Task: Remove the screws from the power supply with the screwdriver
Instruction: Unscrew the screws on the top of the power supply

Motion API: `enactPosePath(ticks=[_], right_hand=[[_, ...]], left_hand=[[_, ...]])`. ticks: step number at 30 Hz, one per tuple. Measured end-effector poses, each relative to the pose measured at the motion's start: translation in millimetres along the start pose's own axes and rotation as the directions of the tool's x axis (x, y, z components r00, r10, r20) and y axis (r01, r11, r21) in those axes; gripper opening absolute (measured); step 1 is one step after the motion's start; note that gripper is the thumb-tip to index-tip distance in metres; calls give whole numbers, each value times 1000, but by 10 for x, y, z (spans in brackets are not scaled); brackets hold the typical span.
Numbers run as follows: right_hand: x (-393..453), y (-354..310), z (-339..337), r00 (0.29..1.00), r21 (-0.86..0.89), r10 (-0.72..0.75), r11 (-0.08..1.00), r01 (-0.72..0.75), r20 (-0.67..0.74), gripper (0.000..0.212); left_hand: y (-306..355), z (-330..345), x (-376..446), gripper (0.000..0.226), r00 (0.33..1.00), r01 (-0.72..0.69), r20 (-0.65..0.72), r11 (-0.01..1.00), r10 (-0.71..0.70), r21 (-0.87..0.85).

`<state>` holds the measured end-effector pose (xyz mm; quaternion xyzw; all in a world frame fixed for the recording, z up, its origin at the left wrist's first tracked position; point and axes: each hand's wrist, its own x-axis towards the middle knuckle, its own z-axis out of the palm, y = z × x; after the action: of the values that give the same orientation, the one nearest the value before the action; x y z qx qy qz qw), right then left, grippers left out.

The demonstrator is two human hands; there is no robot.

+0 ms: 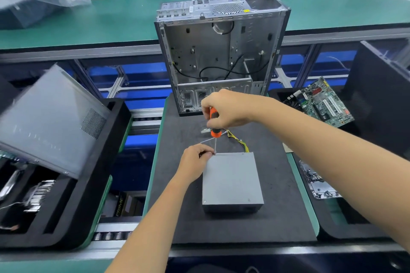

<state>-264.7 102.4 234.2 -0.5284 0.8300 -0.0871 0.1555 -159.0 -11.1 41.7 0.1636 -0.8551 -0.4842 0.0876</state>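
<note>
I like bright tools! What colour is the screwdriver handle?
Orange and black screwdriver handle, seen in the head view.

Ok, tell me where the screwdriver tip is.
In the head view, the screwdriver tip sits at the power supply's far left corner, beside the left hand's fingertips.

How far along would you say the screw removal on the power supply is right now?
Early on. In hand: the right hand drives the screwdriver into the far-left corner of the power supply, steadied there by the left hand. Left: at least two near-edge screws remain seated. No removed screw is visible beside it.
</note>
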Motion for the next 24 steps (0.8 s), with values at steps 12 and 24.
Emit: enactPosePath(ticks=[12, 24], right_hand=[[-12, 32, -35, 998, -61, 45, 997, -43, 40, 21], [-14, 14, -1, 999, -174, 8, 985, -15, -40, 15]], left_hand=[[11, 12, -5, 33, 1000, 14, 0, 1000, -14, 15], [65, 28, -1, 29, 997, 63, 36, 996, -65, 59]])
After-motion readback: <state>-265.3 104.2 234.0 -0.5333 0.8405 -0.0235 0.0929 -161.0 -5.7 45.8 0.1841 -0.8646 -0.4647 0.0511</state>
